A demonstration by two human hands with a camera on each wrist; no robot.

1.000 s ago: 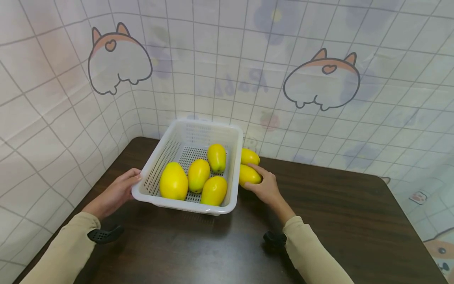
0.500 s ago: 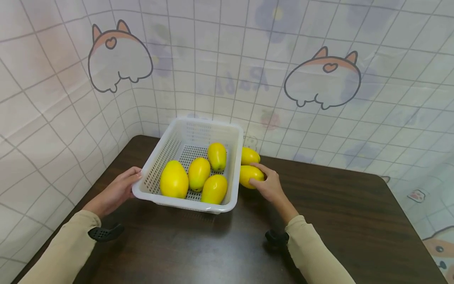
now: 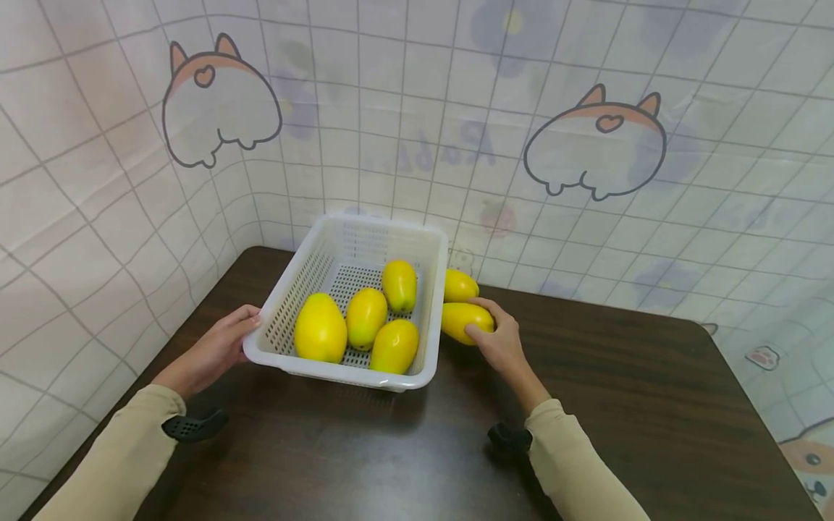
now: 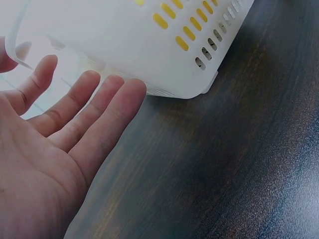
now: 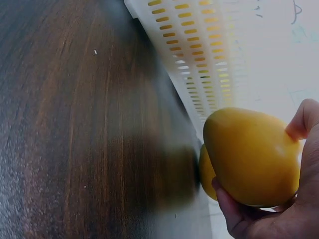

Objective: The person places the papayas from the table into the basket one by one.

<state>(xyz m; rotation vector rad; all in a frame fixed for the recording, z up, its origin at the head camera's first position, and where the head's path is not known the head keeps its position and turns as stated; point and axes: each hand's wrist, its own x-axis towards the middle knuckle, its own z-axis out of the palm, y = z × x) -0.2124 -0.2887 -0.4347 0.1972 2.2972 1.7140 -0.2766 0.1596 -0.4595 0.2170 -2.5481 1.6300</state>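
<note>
A white perforated plastic basket [image 3: 426, 362] sits on the dark table, with several yellow mangoes [image 3: 320, 329] inside it. My left hand [image 3: 218, 346] holds its left rim; in the left wrist view the thumb lies across the rim and the fingers [image 4: 107, 119] reach below it by the basket wall. Just right of the basket, my right hand [image 3: 498, 336] grips a mango [image 3: 464, 322], thumb on the near side and fingers on the far side. The right wrist view shows that mango [image 5: 251, 157] close up. Another mango [image 3: 460, 286] lies behind it, partly hidden by the basket.
The dark wood-grain table [image 3: 619, 391] stretches to the right and front. A white gridded curtain [image 3: 404, 108] with cartoon animal prints hangs behind and along the left side. Black straps [image 3: 194, 425] are on both wrists.
My right hand has moved slightly right with the mango, drawing it a little away from the basket's side. The left hand and basket stay where they were.
</note>
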